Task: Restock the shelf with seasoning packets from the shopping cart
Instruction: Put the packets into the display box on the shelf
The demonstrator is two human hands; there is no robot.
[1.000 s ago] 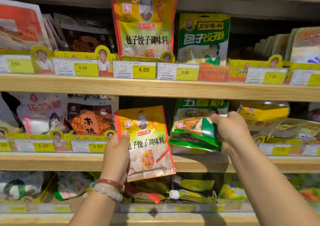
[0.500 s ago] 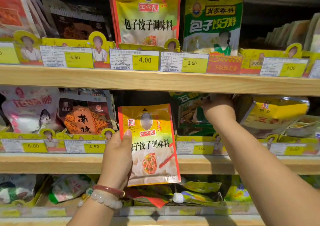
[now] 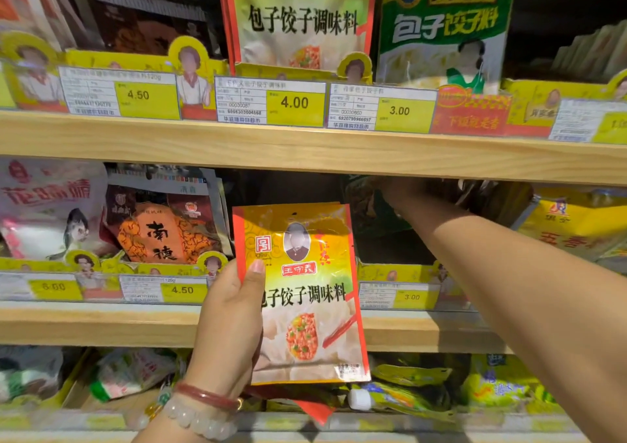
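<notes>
I count one seasoning packet (image 3: 307, 293) in my left hand (image 3: 230, 323), a flat, glossy yellow pouch with red edges, rectangular, its long axis upright and tilted slightly, top edge up, printed face toward me. My thumb (image 3: 252, 283) presses across its left edge while the other fingers curl out of sight behind it, pinching the pouch. It hangs in front of the middle wooden shelf (image 3: 101, 327). Two bracelets circle that wrist: one smooth red (image 3: 207, 396), one of pale round beads (image 3: 200, 419).

Up and right of the packet, my right hand (image 3: 403, 189) reaches into the dark bay under the upper shelf board (image 3: 305, 152); shadow hides its fingers, so I cannot tell how they lie or what they touch.

Above the left hand stands one matching packet (image 3: 302, 18), with three legible yellow price tags: 4.50 (image 3: 137, 95), 4.00 (image 3: 294, 103), 3.00 (image 3: 399, 111).
</notes>
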